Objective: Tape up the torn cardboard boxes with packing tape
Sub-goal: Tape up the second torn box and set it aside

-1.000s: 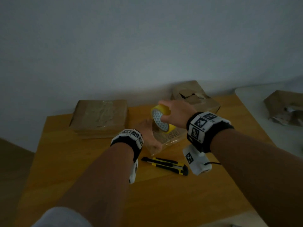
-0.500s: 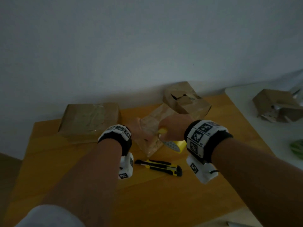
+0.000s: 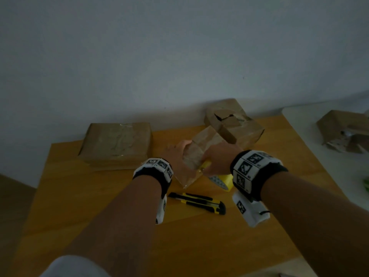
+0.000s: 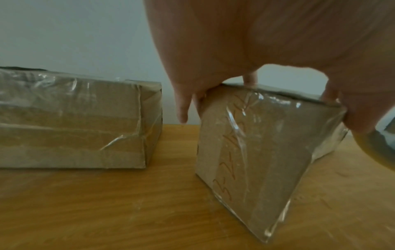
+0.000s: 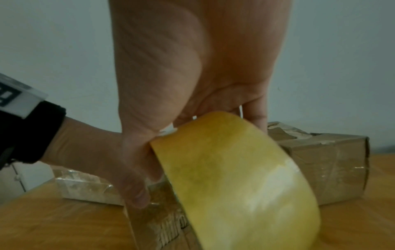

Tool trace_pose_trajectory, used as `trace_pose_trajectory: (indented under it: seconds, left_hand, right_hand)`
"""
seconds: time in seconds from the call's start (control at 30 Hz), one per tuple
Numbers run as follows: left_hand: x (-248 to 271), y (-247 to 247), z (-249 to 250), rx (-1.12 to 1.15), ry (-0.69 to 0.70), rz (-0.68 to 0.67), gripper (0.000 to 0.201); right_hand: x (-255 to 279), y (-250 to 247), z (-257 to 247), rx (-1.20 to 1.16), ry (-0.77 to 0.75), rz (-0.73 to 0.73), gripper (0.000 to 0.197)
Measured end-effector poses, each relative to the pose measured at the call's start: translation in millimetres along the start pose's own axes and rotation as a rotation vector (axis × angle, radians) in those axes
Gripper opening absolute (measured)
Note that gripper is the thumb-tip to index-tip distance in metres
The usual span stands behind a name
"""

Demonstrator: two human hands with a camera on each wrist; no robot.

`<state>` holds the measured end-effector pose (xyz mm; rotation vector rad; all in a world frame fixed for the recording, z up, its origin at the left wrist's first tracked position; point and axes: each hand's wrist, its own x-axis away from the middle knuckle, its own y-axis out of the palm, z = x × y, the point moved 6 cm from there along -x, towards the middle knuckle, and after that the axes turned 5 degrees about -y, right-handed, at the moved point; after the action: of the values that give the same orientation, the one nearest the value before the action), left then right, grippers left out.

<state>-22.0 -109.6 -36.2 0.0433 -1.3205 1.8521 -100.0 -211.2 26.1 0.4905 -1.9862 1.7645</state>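
Note:
A small cardboard box (image 3: 199, 149) wrapped in clear tape stands tilted in the middle of the wooden table (image 3: 99, 216). My left hand (image 3: 176, 153) grips its top left edge; in the left wrist view the fingers (image 4: 250, 79) curl over the top of the box (image 4: 256, 143). My right hand (image 3: 216, 159) holds the yellow tape roll (image 3: 222, 180) low against the box's near right side. In the right wrist view the roll (image 5: 235, 177) fills the centre and the thumb (image 5: 132, 187) lies against the box (image 5: 158, 219).
A flat taped box (image 3: 117, 140) lies at the back left. A torn box (image 3: 233, 124) stands at the back right, against the wall. A yellow and black utility knife (image 3: 197, 202) lies just in front of my hands. Another torn box (image 3: 343, 132) sits on the white surface to the right.
My right hand has brought the tape roll down from above the small box to its near right side. The left hand has kept its hold on the box.

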Motion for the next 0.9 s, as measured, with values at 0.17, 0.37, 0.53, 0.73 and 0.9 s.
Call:
trace_pose_trajectory:
  seconds: [0.17,0.37,0.53,0.73,0.9]
  left_hand:
    - [7,-3,9,-0.224,0.024,0.051,0.113]
    - [12,-17,6,0.092,-0.009,-0.046,0.076]
    - [18,-22,-14,0.386,-0.128,-0.077,0.046]
    - [17,-29,-17,0.114,-0.101,-0.015,0.030]
    - [8,-17,-18,0.203,-0.129,0.042,0.045]
  right_hand:
    - [0,1,-2,-0.001,-0.023,-0.006,0.038]
    - [10,-33,-4,0.022,-0.043,0.214,0.056]
    - [14,-43,-1,-0.220,-0.060,0.363,0.077]
    - [-7,-29,-5,-0.313,-0.102,0.444,0.084]
    - [-16,-26,-4,-0.360,-0.131,0.433,0.087]
